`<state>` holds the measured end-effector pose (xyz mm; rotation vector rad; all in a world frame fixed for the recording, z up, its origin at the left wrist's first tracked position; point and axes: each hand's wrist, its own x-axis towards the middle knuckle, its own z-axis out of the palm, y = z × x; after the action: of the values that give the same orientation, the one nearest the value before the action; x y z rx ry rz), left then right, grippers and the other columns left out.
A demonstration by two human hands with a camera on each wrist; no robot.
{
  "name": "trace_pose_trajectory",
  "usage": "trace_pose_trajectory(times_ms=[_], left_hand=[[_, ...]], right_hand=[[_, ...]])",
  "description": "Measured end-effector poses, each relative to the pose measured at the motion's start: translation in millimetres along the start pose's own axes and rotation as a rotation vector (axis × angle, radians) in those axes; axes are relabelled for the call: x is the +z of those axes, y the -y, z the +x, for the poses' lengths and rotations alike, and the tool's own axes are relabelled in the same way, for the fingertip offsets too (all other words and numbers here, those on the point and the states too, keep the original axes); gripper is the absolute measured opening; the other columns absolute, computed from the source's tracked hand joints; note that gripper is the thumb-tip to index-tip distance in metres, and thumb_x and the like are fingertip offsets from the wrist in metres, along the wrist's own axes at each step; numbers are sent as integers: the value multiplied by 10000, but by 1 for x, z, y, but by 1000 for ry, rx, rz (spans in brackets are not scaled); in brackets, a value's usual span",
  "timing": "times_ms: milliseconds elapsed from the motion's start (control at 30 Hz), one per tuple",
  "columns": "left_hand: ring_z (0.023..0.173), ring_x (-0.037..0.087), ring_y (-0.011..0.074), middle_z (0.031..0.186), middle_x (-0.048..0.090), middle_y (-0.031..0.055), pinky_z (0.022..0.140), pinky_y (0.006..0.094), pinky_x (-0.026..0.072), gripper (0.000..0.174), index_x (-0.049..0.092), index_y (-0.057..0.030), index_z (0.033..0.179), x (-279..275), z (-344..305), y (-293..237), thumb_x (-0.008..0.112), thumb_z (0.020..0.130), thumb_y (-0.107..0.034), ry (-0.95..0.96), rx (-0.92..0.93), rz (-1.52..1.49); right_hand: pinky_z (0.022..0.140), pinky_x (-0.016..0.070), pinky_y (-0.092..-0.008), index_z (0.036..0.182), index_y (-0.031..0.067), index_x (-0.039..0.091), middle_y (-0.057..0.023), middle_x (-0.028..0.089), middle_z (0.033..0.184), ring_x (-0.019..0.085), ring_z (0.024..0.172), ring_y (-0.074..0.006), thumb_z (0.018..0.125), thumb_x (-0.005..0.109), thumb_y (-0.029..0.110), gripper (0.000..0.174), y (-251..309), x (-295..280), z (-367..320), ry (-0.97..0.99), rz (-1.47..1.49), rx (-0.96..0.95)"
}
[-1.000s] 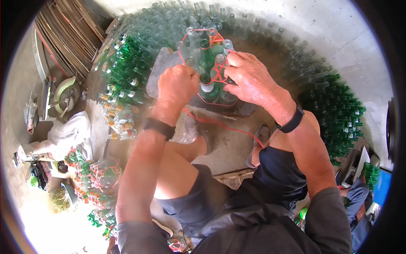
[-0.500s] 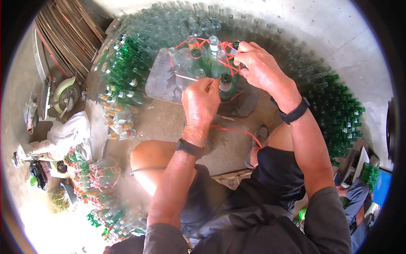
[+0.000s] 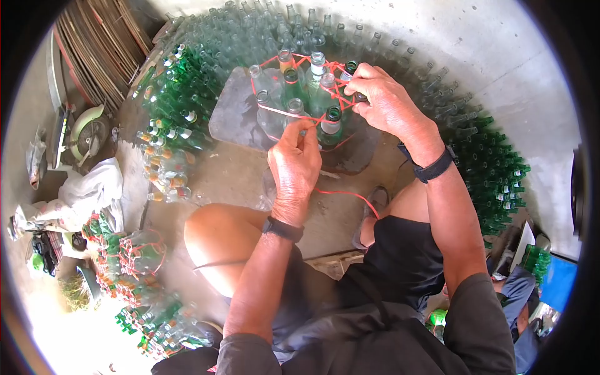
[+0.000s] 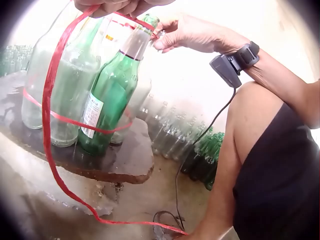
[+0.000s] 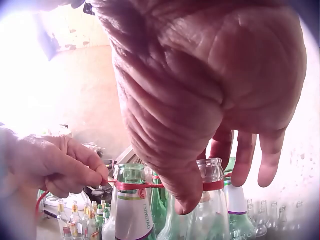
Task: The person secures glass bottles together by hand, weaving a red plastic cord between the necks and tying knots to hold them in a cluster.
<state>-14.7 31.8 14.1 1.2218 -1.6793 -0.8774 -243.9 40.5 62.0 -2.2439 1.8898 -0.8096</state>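
Observation:
A cluster of green and clear glass bottles stands upright on a dark slab, bound around the necks and lower down by red plastic strap. My left hand pinches the strap beside the neck of the front green bottle. From there the loose strap hangs in front and trails to the floor. My right hand grips at a bottle neck on the cluster's right side; its thumb hides much of that neck. Strap crosses between the necks there, next to a clear bottle.
Rows of clear bottles and green bottles curve around behind and to both sides. More strap-tied bottles stand at the lower left, near a white sack and a wheel. My knees flank the slab's front.
My left hand has moved right and toward me, bringing the strap across the cluster's front. The bottles turned between the first two frames. My right hand rose slightly, then stayed by the right-side necks.

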Motion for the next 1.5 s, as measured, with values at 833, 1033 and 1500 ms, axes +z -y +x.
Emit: trace_pose_trajectory(times_ms=[833, 1033, 1500], left_hand=[[745, 765, 305, 798, 778, 161, 742, 419, 581, 258, 830, -25, 953, 14, 18, 9, 818, 884, -273, -35, -366, -32], [787, 766, 381, 799, 771, 190, 757, 461, 585, 299, 830, -29, 920, 12, 19, 4, 824, 885, -325, -62, -397, 60], [812, 745, 431, 797, 753, 207, 767, 507, 581, 302, 808, -43, 865, 17, 17, 12, 805, 907, -342, -95, -308, 128]], right_hand=[[889, 533, -435, 1064, 25, 729, -122, 716, 996, 683, 989, -326, 879, 571, -60, 258, 31, 9, 29, 364, 59, -182], [916, 549, -412, 1176, 3, 731, -196, 744, 1061, 713, 1055, -293, 886, 491, -73, 384, 45, -8, 61, 726, 263, 13], [995, 543, -397, 1212, 10, 728, -191, 757, 1143, 705, 1141, -283, 904, 468, -54, 408, 55, -11, 84, 944, 166, 120]])
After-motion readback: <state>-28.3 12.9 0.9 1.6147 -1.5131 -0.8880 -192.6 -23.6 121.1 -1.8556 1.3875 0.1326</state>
